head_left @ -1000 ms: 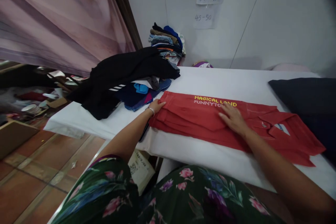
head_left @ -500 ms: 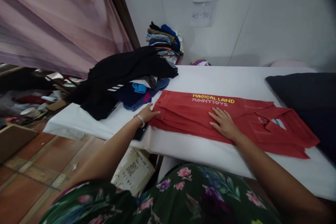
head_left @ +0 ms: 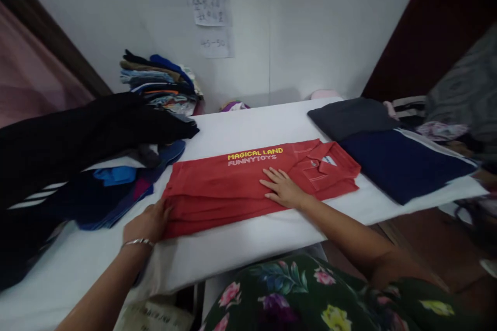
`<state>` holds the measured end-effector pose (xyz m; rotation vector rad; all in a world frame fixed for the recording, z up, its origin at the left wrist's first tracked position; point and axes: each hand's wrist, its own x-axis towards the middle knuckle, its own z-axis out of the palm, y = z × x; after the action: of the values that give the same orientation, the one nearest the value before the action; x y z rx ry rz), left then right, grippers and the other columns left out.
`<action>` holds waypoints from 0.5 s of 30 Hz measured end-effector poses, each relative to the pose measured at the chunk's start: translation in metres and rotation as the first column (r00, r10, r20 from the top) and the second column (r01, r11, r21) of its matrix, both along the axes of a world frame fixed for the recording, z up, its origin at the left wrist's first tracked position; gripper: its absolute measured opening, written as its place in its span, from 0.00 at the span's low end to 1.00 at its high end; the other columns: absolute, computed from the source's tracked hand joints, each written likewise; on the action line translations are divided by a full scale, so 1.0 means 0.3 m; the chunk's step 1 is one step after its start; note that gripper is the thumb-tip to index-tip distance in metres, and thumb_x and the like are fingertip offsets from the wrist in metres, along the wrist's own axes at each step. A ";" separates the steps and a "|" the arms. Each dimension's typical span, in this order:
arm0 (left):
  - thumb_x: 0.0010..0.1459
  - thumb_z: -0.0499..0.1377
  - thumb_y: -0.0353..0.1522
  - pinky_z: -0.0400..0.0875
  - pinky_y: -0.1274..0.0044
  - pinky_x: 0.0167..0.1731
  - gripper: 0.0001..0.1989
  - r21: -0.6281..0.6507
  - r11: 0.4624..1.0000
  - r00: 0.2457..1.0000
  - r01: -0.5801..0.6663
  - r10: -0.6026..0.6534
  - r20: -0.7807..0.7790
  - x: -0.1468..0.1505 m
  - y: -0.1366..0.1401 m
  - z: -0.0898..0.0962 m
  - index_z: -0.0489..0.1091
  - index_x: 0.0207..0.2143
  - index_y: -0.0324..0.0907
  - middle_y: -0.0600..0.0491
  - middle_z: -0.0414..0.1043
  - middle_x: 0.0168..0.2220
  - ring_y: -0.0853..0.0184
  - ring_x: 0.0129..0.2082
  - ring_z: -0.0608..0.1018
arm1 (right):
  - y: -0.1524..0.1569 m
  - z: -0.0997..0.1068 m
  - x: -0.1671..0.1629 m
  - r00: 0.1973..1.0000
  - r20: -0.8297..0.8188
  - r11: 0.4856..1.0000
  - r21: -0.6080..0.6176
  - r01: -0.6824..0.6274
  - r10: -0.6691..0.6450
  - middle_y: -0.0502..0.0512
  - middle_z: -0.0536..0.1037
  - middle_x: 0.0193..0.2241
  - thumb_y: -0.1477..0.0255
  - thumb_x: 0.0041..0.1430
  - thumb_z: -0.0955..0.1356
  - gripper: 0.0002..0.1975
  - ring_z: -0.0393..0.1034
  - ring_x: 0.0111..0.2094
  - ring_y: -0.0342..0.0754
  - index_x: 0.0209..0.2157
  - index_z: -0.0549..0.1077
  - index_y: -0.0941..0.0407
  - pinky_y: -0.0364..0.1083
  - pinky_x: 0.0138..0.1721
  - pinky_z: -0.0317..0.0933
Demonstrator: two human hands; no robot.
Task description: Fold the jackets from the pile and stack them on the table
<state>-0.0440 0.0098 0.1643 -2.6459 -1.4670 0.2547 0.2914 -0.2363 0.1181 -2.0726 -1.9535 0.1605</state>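
A red collared shirt (head_left: 217,181) lies lengthwise on the white table, folded into a long strip with its collar to the right. Yellow and pale lettering runs along its far edge. My left hand (head_left: 146,222), with a bracelet at the wrist, grips the shirt's left end at the near corner, fingers curled on the cloth. Flat on the middle of the shirt rests my right hand (head_left: 282,189), its fingers spread near the lettering and the pocket.
Dark clothes (head_left: 97,124) are heaped on the left of the table (head_left: 229,248). Behind them rises a stack of folded garments (head_left: 159,80). Folded navy cloth (head_left: 404,165) and dark grey cloth (head_left: 353,118) lie at right. Paper notes (head_left: 215,44) hang on the wall.
The view has turned to the right, bringing the navy and grey cloths fully into sight. My left hand has closed on the shirt's left end; my right hand still lies flat on it.
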 end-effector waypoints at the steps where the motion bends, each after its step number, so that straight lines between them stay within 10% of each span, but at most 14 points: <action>1: 0.61 0.36 0.44 0.70 0.65 0.38 0.27 0.067 0.997 0.999 0.042 -0.042 0.008 0.002 0.001 0.003 0.69 0.47 0.45 0.45 0.75 0.42 0.56 0.38 0.78 | -0.015 -0.001 -0.002 1.000 -0.009 1.000 -0.002 0.002 -0.002 0.57 0.45 0.67 0.56 0.64 0.59 0.27 0.37 0.66 0.57 0.61 0.59 0.51 0.60 0.63 0.38; 9: 0.58 0.42 0.46 0.64 0.65 0.54 0.25 0.206 0.833 0.744 0.513 -0.551 0.378 0.155 -0.044 -0.039 0.69 0.47 0.45 0.46 0.69 0.52 0.57 0.54 0.70 | -0.241 -0.034 0.033 0.987 0.000 0.987 0.012 0.162 -0.162 0.59 0.55 0.64 0.57 0.64 0.59 0.26 0.44 0.65 0.56 0.60 0.61 0.51 0.63 0.62 0.38; 15: 0.57 0.44 0.45 0.60 0.58 0.55 0.30 0.196 0.787 0.734 0.585 -0.617 0.285 0.209 -0.064 -0.186 0.64 0.56 0.39 0.42 0.60 0.60 0.52 0.61 0.62 | -0.526 -0.052 0.182 0.905 0.060 0.907 0.014 0.421 -0.421 0.59 0.56 0.63 0.57 0.64 0.58 0.26 0.46 0.64 0.56 0.61 0.59 0.50 0.65 0.61 0.42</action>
<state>0.0188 -0.0093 0.1084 -3.0031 -0.5545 -0.3350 0.3461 -0.3941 0.1025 -2.4658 -1.4817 0.0027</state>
